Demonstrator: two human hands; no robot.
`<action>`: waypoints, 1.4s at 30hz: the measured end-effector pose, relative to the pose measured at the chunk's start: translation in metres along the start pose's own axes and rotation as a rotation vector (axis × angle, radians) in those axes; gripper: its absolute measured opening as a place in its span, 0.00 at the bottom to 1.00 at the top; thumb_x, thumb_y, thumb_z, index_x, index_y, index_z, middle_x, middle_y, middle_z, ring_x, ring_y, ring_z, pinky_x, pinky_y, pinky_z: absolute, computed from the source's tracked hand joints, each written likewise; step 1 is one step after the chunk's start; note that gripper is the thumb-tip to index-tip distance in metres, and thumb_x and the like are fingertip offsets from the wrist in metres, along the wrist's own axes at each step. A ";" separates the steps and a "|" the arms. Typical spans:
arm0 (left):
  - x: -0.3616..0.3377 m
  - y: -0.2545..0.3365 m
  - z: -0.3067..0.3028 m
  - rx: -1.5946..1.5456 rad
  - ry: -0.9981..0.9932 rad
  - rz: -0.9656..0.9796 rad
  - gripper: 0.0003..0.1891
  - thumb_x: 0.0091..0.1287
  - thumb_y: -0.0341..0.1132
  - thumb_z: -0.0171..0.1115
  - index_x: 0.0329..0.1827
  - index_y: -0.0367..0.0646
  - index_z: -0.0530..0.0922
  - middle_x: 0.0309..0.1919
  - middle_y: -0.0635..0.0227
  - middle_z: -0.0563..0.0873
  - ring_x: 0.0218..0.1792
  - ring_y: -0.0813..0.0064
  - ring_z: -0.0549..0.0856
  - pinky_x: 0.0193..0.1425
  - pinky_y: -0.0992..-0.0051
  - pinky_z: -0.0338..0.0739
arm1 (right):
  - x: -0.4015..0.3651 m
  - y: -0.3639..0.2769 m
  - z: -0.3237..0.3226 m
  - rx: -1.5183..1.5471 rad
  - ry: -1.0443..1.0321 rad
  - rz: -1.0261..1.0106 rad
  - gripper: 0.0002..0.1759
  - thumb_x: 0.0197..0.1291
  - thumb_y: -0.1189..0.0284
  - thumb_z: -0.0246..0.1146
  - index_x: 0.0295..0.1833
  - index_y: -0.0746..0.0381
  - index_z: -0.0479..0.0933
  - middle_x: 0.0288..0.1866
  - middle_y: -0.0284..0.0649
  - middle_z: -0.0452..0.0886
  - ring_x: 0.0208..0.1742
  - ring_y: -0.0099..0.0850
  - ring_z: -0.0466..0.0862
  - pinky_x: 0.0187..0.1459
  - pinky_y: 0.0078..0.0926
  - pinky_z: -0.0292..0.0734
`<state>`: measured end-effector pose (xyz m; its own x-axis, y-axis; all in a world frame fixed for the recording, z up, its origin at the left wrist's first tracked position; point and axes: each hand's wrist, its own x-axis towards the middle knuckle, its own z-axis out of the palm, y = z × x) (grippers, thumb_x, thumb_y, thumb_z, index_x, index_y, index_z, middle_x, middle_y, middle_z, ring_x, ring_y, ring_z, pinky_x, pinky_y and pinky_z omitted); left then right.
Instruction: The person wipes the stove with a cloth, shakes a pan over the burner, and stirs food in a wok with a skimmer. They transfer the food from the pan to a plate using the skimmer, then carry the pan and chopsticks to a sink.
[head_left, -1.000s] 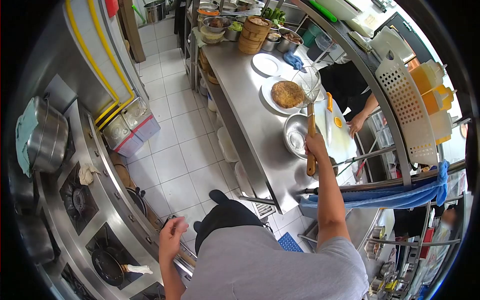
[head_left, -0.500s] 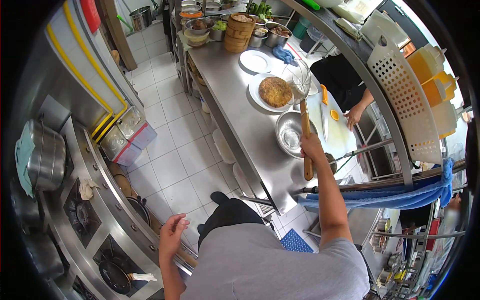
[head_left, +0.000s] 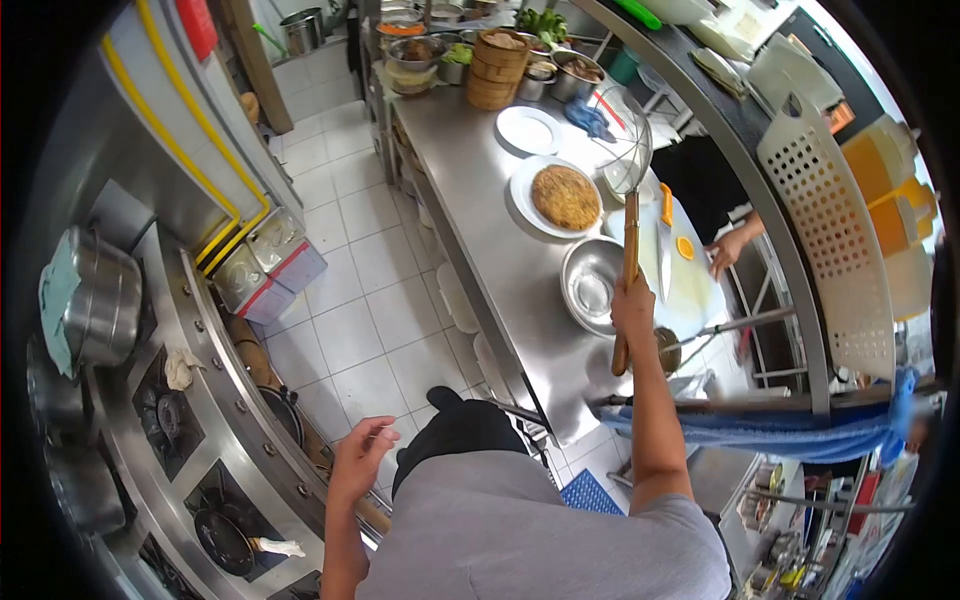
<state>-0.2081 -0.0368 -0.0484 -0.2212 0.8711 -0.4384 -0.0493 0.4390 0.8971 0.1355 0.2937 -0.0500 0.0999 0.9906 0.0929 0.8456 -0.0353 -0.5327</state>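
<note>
My right hand (head_left: 633,308) grips the wooden handle of a wire skimmer (head_left: 631,240). The skimmer's round mesh head points away from me, over the far part of the steel table. Below the handle sits a steel bowl (head_left: 580,290), with no food visible in it. Just beyond it, a round browned omelette or pancake (head_left: 566,197) lies on a white plate (head_left: 521,205). My left hand (head_left: 362,458) hangs in the air by the stove side, fingers loosely bent and apart, holding nothing.
On a cutting board (head_left: 692,285) lie an orange-handled knife (head_left: 665,235) and a cut orange piece (head_left: 685,248). A co-worker's hand (head_left: 733,247) rests beside the board. Another white plate (head_left: 530,131) and bamboo steamers (head_left: 497,70) stand farther back. A frying pan (head_left: 222,540) sits on the stove.
The skimmer's head has moved a little to the right and away from the browned round food. My left hand stays raised and empty. The whole view has shifted slightly.
</note>
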 end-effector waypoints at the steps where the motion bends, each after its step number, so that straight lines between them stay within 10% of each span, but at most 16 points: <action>1: 0.005 0.004 0.007 0.002 -0.027 0.017 0.15 0.67 0.36 0.57 0.52 0.37 0.76 0.38 0.64 0.83 0.39 0.78 0.81 0.47 0.77 0.75 | -0.007 -0.024 -0.008 0.209 -0.150 0.106 0.14 0.63 0.66 0.54 0.34 0.68 0.70 0.20 0.46 0.76 0.19 0.41 0.79 0.23 0.37 0.74; 7: 0.034 0.014 0.064 -0.099 -0.179 0.045 0.19 0.69 0.42 0.55 0.55 0.36 0.73 0.45 0.61 0.83 0.47 0.73 0.82 0.54 0.73 0.74 | -0.095 -0.141 0.033 0.819 -0.798 0.128 0.18 0.65 0.58 0.56 0.33 0.63 0.70 0.15 0.32 0.67 0.09 0.25 0.70 0.13 0.22 0.66; 11: 0.003 0.029 0.072 0.035 0.083 0.133 0.24 0.67 0.54 0.53 0.47 0.37 0.73 0.35 0.56 0.83 0.36 0.63 0.83 0.41 0.69 0.75 | -0.172 -0.206 0.099 1.067 -1.242 -0.118 0.20 0.67 0.56 0.53 0.38 0.65 0.69 0.20 0.38 0.73 0.24 0.27 0.76 0.32 0.27 0.76; 19: -0.136 -0.020 0.092 -0.696 1.088 0.290 0.12 0.71 0.38 0.52 0.49 0.41 0.64 0.24 0.73 0.72 0.19 0.85 0.73 0.24 0.82 0.72 | -0.351 -0.283 0.130 0.780 -2.196 -0.945 0.24 0.70 0.54 0.46 0.49 0.67 0.69 0.34 0.45 0.82 0.35 0.30 0.81 0.41 0.26 0.75; 26: -0.293 -0.084 0.170 -0.787 1.658 0.266 0.13 0.69 0.35 0.55 0.51 0.40 0.64 0.24 0.73 0.72 0.17 0.83 0.72 0.22 0.80 0.72 | -0.528 -0.276 0.331 0.228 -1.731 -1.335 0.32 0.66 0.44 0.46 0.51 0.66 0.70 0.34 0.41 0.80 0.35 0.29 0.80 0.34 0.25 0.76; 32: -0.393 -0.136 0.226 -0.855 2.019 0.336 0.14 0.67 0.33 0.58 0.48 0.40 0.64 0.22 0.71 0.73 0.16 0.81 0.74 0.20 0.79 0.73 | -0.617 -0.288 0.286 0.067 -2.278 -0.484 0.36 0.59 0.35 0.45 0.47 0.59 0.71 0.29 0.38 0.77 0.25 0.32 0.79 0.26 0.29 0.77; 39: -0.501 -0.169 0.234 -0.887 2.249 0.371 0.14 0.66 0.34 0.59 0.46 0.40 0.65 0.19 0.70 0.73 0.15 0.79 0.75 0.18 0.76 0.75 | -0.647 -0.279 0.292 -0.002 -2.071 -0.459 0.27 0.61 0.42 0.52 0.34 0.57 0.70 0.18 0.32 0.67 0.15 0.24 0.68 0.14 0.23 0.61; 42: -0.545 -0.165 0.229 -0.875 2.308 0.391 0.14 0.66 0.36 0.59 0.46 0.39 0.65 0.18 0.70 0.72 0.13 0.79 0.74 0.18 0.76 0.75 | -0.655 -0.276 0.294 0.264 -1.769 -0.796 0.25 0.61 0.46 0.55 0.32 0.59 0.67 0.15 0.30 0.64 0.12 0.20 0.63 0.12 0.18 0.54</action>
<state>0.1433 -0.5332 0.0303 -0.4827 -0.8631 -0.1488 0.1624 -0.2551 0.9532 -0.3173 -0.3070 -0.2113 -0.8948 -0.2289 -0.3832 0.3221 0.2633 -0.9094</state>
